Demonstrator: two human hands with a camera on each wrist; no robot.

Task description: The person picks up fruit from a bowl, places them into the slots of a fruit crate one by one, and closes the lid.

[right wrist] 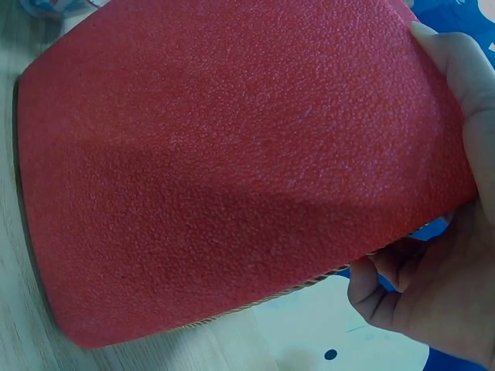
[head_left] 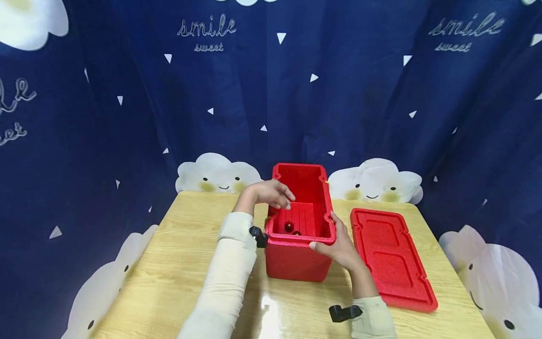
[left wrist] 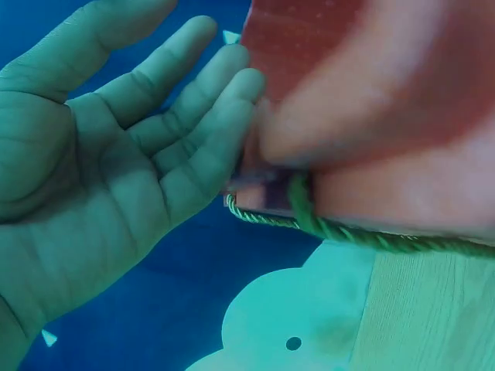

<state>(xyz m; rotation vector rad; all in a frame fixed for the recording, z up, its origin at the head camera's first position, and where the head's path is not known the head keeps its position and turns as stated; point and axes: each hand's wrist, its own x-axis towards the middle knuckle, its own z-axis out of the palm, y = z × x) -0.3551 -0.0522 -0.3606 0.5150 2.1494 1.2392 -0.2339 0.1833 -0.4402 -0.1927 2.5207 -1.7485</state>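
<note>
A deep red foam box (head_left: 298, 261) stands open-topped on the table, its surface pebbly in the right wrist view. Two small, shiny dark red balls (head_left: 289, 226) lie inside at the near end. My left hand (head_left: 273, 193) hangs over the box's left rim, palm downward; its fingers are loosely bent with nothing in them, as the left wrist view also shows. With my right hand (head_left: 340, 245) I grip the near right corner, thumb on the front rim and fingers along the right side. A twisted cord (left wrist: 348, 236) runs along the box's side.
To the right of the box lies a flat red lid (head_left: 391, 259) with recessed panels. Both things are on a light wooden table (head_left: 182, 263). Behind the table hangs a dark blue curtain (head_left: 254, 84) with clouds. Each wrist wears a small black camera (head_left: 338, 313).
</note>
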